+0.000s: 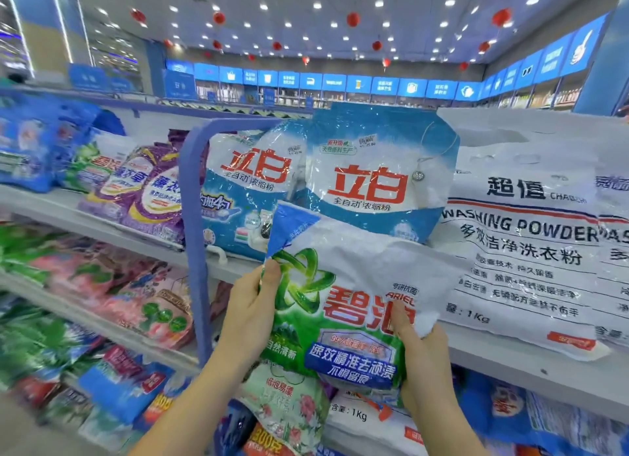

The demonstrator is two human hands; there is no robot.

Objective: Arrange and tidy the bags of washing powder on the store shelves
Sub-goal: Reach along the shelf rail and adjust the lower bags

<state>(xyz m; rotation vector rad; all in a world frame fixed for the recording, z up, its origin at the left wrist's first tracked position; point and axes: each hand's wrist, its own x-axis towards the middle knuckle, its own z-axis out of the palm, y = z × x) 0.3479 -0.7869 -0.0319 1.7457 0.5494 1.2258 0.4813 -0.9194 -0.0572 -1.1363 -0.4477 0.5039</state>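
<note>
- Bag of washing powder: a green and white bag (354, 271) is held up in front of the upper shelf (510, 363). It is tilted, with its blue corner up and to the left.
- The left hand (252, 306) is clamped on the left edge of the green and white bag. The thumb is laid on the front by the green star, and the fingers are hidden behind.
- The right hand (422, 350) is clamped on the lower right edge, where the plastic is bunched up under the thumb.
- The two hands are kept apart, one at each side of the bag.
- Two blue and white bags (377, 176) with big red letters are stood side by side on the upper shelf, right behind the held bag. Their lower parts are covered by it.
- A big white bag (524, 244) marked "WASHING POWDER" is laid just to the right of them on the same shelf. Its lower left part is covered by the held bag; whether the two touch cannot be told.
- A blue rail (194, 217) is seen at the left of the blue and white bags, and purple bags (153, 190) are lined up on the other side of it.
- Pink bags (153, 306) are laid on a lower shelf at the left.
- A flower bag (286, 408) is seen under the held bag, between the two arms.
- Red balls (353, 19) are hung from the ceiling far behind, and blue signs (340, 83) are lined along the back wall.
</note>
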